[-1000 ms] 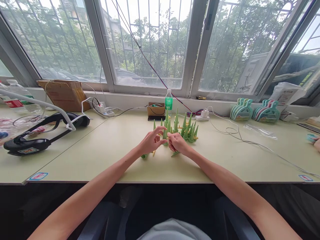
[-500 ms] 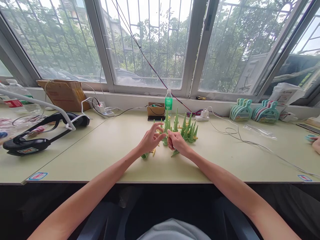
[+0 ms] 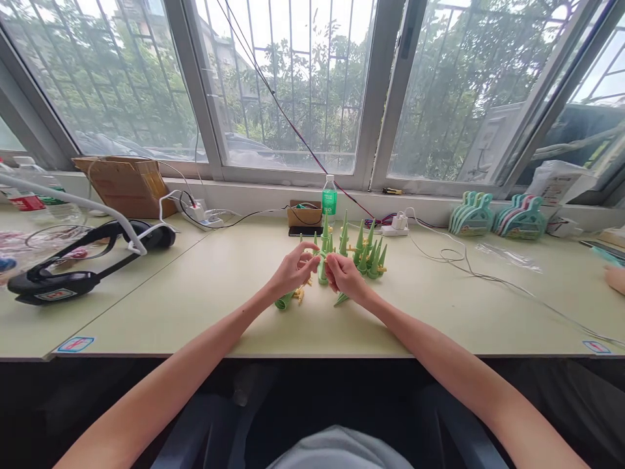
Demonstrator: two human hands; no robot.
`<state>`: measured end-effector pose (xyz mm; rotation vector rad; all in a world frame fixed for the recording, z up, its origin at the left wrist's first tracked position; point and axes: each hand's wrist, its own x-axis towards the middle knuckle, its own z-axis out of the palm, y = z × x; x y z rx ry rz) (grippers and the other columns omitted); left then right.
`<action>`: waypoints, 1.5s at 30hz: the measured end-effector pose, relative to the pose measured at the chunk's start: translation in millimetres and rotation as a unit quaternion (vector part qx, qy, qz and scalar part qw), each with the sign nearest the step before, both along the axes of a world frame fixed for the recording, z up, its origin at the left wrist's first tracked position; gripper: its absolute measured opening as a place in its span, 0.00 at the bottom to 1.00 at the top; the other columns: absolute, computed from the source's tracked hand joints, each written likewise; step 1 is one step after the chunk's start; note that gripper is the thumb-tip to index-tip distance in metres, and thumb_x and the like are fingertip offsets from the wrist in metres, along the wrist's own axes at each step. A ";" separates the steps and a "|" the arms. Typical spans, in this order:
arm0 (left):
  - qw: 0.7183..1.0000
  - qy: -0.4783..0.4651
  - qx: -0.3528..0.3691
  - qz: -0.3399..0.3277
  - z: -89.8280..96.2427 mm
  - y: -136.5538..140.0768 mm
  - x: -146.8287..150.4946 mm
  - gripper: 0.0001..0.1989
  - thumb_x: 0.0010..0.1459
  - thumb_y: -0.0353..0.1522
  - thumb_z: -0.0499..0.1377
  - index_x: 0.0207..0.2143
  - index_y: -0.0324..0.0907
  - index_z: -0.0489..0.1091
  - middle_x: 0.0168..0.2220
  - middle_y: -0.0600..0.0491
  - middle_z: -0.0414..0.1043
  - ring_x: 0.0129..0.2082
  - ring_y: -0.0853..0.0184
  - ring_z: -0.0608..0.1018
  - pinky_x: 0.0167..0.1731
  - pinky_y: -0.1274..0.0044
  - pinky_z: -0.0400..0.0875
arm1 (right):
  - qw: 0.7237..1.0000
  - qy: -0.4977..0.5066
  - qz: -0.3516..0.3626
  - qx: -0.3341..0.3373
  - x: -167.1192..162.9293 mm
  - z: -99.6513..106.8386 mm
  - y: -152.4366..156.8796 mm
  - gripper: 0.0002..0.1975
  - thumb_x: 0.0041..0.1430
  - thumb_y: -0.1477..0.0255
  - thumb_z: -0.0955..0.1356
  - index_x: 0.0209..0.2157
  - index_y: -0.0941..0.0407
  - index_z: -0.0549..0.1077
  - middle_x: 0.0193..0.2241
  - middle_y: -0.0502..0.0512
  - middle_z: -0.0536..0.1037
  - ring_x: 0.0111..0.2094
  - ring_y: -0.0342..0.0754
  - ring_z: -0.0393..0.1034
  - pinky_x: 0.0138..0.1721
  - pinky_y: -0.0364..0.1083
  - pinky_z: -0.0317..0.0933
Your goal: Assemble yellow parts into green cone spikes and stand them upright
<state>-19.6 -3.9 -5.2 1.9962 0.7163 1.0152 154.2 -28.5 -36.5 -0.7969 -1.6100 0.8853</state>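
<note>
Left hand [image 3: 294, 268] and right hand [image 3: 344, 275] curled, tips nearly meeting; can't tell if clamped on anything. Green spikes [image 3: 360, 241] upright just beyond; green cone [image 3: 284, 301] on its side near left wrist; yellow pieces [image 3: 299, 296] beside cone.

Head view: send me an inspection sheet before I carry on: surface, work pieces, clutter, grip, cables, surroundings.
Surface: pale table, seam toward the left.
Work pieces: green spikes, mostly upright; one green cone lies on its side near yellow parts.
Clutter: black headset at left; green-labelled bottle behind the spikes; cardboard box by the window.
Grip: left hand and right hand nearly meet, fingers bent; anything between their fingertips is too small to identify.
Cables: white cable crosses the table's right side.
Surroundings: barred windows; another person's hand, blurred, at the right edge.
</note>
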 end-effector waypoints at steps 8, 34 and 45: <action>0.999 0.012 0.029 0.004 0.7 -0.9 -1.8 0.19 0.60 0.46 0.57 0.47 0.44 0.61 0.27 0.59 0.64 0.17 0.76 0.67 0.18 0.82 0.66 | 0.999 0.021 0.041 -0.030 -0.3 -0.7 -1.4 0.24 0.64 0.48 0.58 0.26 0.54 0.58 0.15 0.41 0.59 0.11 0.36 0.53 0.11 0.37 0.49; 0.985 0.066 0.158 0.036 -1.9 -2.0 -2.7 0.23 0.55 0.41 0.63 0.49 0.45 0.61 0.35 0.55 0.67 0.18 0.79 0.67 0.21 0.83 0.66 | 0.994 0.028 0.019 -0.101 3.6 -0.9 1.0 0.29 0.63 0.51 0.59 0.14 0.53 0.52 0.07 0.47 0.60 0.08 0.39 0.52 0.11 0.41 0.46; 0.975 0.087 0.196 0.057 -2.4 -1.9 -2.7 0.21 0.55 0.38 0.63 0.49 0.45 0.62 0.38 0.53 0.72 0.17 0.80 0.68 0.21 0.83 0.67 | 0.992 0.027 0.033 -0.123 3.5 -0.8 2.1 0.27 0.63 0.56 0.59 0.13 0.53 0.52 0.07 0.48 0.60 0.09 0.38 0.53 0.11 0.40 0.44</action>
